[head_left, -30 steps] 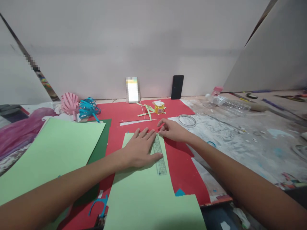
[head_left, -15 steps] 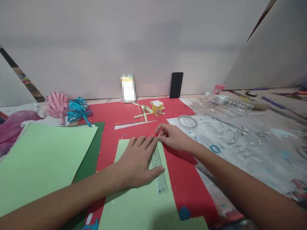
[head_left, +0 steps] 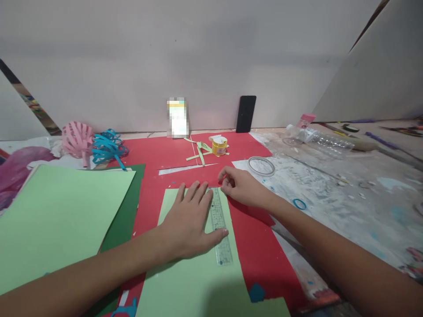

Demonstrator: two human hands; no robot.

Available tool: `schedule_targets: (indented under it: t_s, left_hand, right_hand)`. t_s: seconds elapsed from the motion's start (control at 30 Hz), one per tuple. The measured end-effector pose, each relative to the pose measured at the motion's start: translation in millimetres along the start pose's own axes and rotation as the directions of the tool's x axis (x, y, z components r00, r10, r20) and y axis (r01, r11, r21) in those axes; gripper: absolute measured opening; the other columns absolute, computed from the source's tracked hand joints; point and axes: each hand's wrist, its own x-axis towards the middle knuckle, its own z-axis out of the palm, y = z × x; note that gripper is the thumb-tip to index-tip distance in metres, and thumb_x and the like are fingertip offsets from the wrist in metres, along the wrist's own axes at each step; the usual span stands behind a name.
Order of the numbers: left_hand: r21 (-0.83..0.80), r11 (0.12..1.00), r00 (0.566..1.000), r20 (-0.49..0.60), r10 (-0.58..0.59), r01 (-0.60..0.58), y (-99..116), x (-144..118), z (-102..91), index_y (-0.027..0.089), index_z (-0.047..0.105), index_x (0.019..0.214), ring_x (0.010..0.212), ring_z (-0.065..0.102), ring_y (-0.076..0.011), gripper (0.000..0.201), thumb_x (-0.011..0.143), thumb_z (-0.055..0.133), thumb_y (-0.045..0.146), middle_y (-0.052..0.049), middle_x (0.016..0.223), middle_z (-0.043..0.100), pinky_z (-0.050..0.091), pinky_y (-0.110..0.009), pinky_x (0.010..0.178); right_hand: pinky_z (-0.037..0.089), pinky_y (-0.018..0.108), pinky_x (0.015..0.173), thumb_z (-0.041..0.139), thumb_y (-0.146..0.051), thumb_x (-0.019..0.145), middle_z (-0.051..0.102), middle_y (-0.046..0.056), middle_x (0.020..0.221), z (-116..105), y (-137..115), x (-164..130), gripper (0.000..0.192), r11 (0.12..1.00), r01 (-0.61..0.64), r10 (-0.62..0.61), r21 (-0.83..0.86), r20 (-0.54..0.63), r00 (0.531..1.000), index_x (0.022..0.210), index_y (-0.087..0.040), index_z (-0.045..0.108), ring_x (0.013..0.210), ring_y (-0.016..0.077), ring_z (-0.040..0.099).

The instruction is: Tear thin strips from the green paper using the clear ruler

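A clear ruler [head_left: 218, 215] lies lengthwise near the right edge of a light green paper sheet [head_left: 185, 286]. My left hand [head_left: 188, 225] rests flat on that sheet with its fingers spread. Its thumb presses across the ruler, and the index finger lies along the ruler's left side. At the far end of the ruler, by the sheet's top edge, my right hand [head_left: 244, 187] has its fingers curled and thumb pressed in. Whatever they may pinch is hidden. Red paper [head_left: 261, 246] lies under the green sheet.
Left are more light green sheets [head_left: 69, 215], a pink paper ball [head_left: 77, 138] and a blue one [head_left: 107, 147]. Behind are a yellow tub [head_left: 219, 146], paper strips [head_left: 200, 152], a bright phone [head_left: 178, 119] and a dark phone [head_left: 246, 114]. Right are a tape roll [head_left: 261, 166] and a plastic bottle [head_left: 325, 140].
My left fingers have spread and drawn slightly away from my right hand, baring the ruler's far end. My right hand remains curled beside it. The view has shifted slightly.
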Motion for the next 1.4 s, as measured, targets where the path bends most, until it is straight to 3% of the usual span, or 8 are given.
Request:
schedule_targets:
  t_s: [0.27, 0.43, 0.73, 1.17, 1.4]
  left_hand:
    - [-0.015, 1.0, 1.0, 0.001, 0.024, -0.024, -4, 2, 0.5, 0.019, 0.026, 0.152, 0.145, 0.011, -0.0398, 0.09, 0.085, 0.029, 0.079, -0.013, 0.159, 0.019, 0.008, -0.065, 0.113]
    - [0.017, 1.0, 1.0, 0.0, 0.021, -0.021, -6, 5, -1.0, 0.017, 0.025, 0.153, 0.146, 0.011, -0.0385, 0.09, 0.086, 0.027, 0.077, -0.012, 0.159, 0.02, 0.007, -0.062, 0.114]
    - [0.021, 0.999, 0.999, 0.028, 0.035, -0.035, -6, 11, -4.0, 0.015, 0.026, 0.152, 0.144, 0.016, -0.0389, 0.092, 0.085, 0.028, 0.079, -0.011, 0.158, 0.022, 0.009, -0.06, 0.115]
    - [0.011, 1.0, 0.997, 0.072, -0.013, 0.012, 11, -3, -3.9, 0.015, 0.018, 0.154, 0.145, 0.005, -0.0443, 0.09, 0.088, 0.018, 0.076, -0.015, 0.159, 0.011, 0.005, -0.076, 0.105]
    - [0.0, 0.999, 0.997, 0.072, 0.039, -0.039, 8, 0, -4.8, 0.011, 0.015, 0.154, 0.146, 0.008, -0.0397, 0.091, 0.089, 0.022, 0.074, -0.011, 0.159, 0.012, 0.006, -0.066, 0.113]
  right_hand:
    - [0.041, 0.024, 0.059, 0.055, -0.012, 0.077, 0.063, -0.001, 0.07, 0, -1, 1, 0.014, 1.0, 0.002, -0.002, 0.024, 0.004, 1.0, 0.088, -0.021, 0.056, 0.065, 0.0148, 0.058]
    - [0.041, 0.024, 0.06, 0.057, -0.013, 0.076, 0.066, 0.001, 0.073, 4, 1, 5, 0.011, 1.0, 0.013, -0.012, 0.015, -0.06, 0.998, 0.084, -0.02, 0.057, 0.068, 0.0154, 0.06]
    - [0.042, 0.025, 0.06, 0.058, -0.015, 0.072, 0.066, -0.001, 0.069, -2, 14, 14, 0.015, 0.999, -0.026, 0.026, 0.048, -0.013, 1.0, 0.086, -0.019, 0.06, 0.066, 0.0155, 0.061]
    - [0.041, 0.023, 0.059, 0.055, -0.014, 0.076, 0.063, -0.001, 0.071, 3, 1, 3, 0.014, 0.998, 0.05, -0.049, 0.028, -0.033, 0.998, 0.088, -0.02, 0.058, 0.065, 0.0141, 0.059]
    - [0.042, 0.023, 0.06, 0.056, -0.016, 0.078, 0.064, -0.001, 0.072, 3, 1, 4, 0.012, 0.998, 0.056, -0.056, 0.03, -0.006, 0.998, 0.089, -0.02, 0.057, 0.066, 0.0143, 0.059]
